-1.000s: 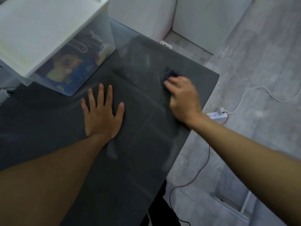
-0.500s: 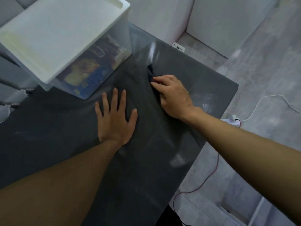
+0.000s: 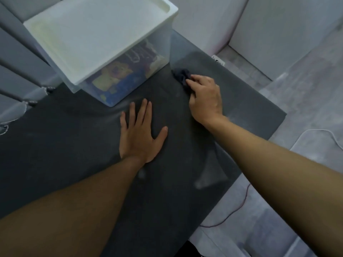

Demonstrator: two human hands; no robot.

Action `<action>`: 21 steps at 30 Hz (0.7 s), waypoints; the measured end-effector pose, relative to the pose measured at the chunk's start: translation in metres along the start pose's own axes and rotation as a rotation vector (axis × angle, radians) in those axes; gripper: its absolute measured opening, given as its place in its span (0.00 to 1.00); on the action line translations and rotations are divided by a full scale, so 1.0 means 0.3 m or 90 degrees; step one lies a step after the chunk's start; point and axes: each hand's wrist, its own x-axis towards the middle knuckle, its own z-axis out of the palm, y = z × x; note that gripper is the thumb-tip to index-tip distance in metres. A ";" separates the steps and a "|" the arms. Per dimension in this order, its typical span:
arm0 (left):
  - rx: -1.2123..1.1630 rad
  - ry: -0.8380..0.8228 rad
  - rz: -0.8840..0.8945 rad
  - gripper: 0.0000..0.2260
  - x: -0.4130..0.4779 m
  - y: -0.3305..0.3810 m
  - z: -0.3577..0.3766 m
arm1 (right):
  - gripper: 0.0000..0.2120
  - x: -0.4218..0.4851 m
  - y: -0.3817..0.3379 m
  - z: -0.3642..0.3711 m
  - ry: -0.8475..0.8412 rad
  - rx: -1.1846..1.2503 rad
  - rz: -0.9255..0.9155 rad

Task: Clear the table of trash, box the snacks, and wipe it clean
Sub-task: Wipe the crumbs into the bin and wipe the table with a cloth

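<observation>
Wipe pass update: right hand [image 3: 206, 97], fingers curled round small crumpled dark-blue cloth [image 3: 182, 76], has dragged it from far right edge over to corner of clear plastic box with white lid [image 3: 104, 39]. Left hand [image 3: 139, 134] hasn't budged, spread flat on dark grey matte bench [image 3: 65, 136]. Colourful snack packs [image 3: 118, 76] sit inside box, lid on. Guessing boxing done, wiping underway, near side probably left.

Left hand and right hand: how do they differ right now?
The left hand lies flat, fingers straight, on the table; the right hand curls its fingers on a dark cloth. The left hand sits nearer the person; the right hand reaches farther. Both are bare.
</observation>
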 end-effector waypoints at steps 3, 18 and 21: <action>-0.070 0.016 -0.011 0.39 -0.012 -0.009 -0.016 | 0.19 -0.071 -0.089 0.029 -0.012 0.012 -0.058; -0.094 0.009 -0.104 0.26 -0.281 -0.164 -0.018 | 0.20 -0.391 -0.209 0.050 -0.138 -0.015 -0.327; -0.061 0.001 -0.080 0.27 -0.320 -0.188 0.003 | 0.18 -0.370 -0.160 0.027 -0.045 -0.031 -0.234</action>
